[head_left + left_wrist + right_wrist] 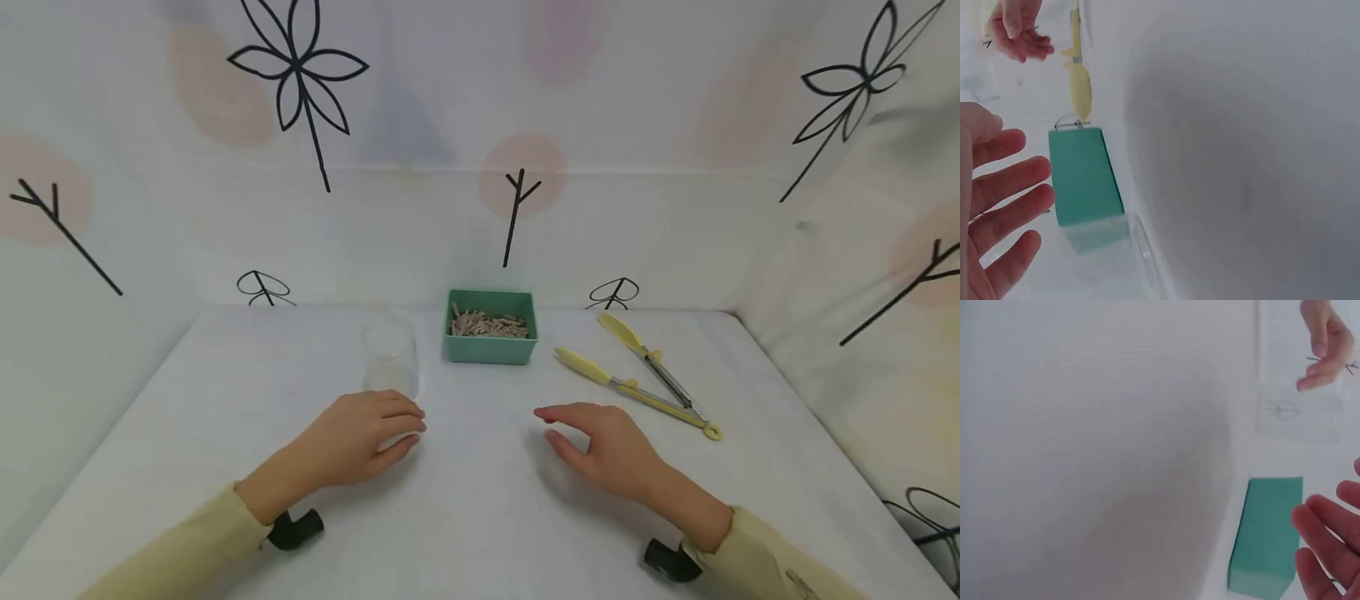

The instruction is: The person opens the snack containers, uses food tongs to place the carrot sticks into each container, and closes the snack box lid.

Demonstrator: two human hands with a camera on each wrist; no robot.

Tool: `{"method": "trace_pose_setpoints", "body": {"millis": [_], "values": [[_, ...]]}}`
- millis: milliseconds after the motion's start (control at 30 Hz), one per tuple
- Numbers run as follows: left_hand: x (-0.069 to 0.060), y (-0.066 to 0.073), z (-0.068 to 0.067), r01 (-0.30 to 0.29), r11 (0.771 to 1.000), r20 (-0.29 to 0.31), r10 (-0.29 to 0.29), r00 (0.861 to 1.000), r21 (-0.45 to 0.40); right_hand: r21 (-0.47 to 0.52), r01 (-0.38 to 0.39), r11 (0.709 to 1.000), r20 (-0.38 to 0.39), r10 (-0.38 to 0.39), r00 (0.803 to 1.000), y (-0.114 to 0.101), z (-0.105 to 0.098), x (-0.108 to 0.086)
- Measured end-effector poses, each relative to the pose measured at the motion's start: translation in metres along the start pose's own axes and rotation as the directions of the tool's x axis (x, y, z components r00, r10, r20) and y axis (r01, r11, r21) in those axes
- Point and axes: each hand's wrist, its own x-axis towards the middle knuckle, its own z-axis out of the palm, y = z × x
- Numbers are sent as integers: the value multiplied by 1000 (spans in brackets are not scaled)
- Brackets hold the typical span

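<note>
My left hand point(375, 437) hovers over the white table just in front of a clear, see-through cup point(390, 354), its fingers relaxed and holding nothing. Across from it, my right hand point(611, 446) is also above the table with loosely bent fingers and nothing in them. A green rectangular box point(491, 350) stands beyond and between the hands, filled with small brownish pellet-like pieces point(487, 324). Nearest to the right hand lie yellow-tipped tongs point(660, 398), spread wide on the table. In the left wrist view the fingers point(1013, 181) are spread apart, with the green box point(1085, 175) behind them.
The white table point(480, 517) meets a pale patterned cloth wall point(420, 225) behind the box and cup. More cloth rises along the left and right sides. A black wrist camera point(296, 529) sits under the left cuff, another black camera point(671, 560) under the right.
</note>
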Motion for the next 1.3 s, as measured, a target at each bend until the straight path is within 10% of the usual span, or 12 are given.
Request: {"method": "trace_pose_setpoints", "body": {"millis": [133,267,533,633,800,967,1300], "values": [[-13,-10,3,133,986,-81,-141,987,-99,135,-114,984,-13,117,993,1,4,10],[-28,-26,5,274,942,-143,-304,942,-195,258,-205,944,-16,216,976,4,8,19],[-40,-52,3,532,744,-146,-626,766,-404,394,-366,843,55,376,925,4,21,36],[-37,-57,7,558,671,-104,-679,726,-488,446,-391,805,103,387,916,1,30,43],[-26,-61,14,565,560,-7,-713,701,-606,504,-388,772,150,363,919,-6,42,53],[-15,-61,18,538,497,21,-722,692,-681,554,-369,747,168,334,928,-13,50,61],[0,-50,19,488,520,-25,-702,712,-700,587,-343,733,158,312,937,-18,53,67]]}}
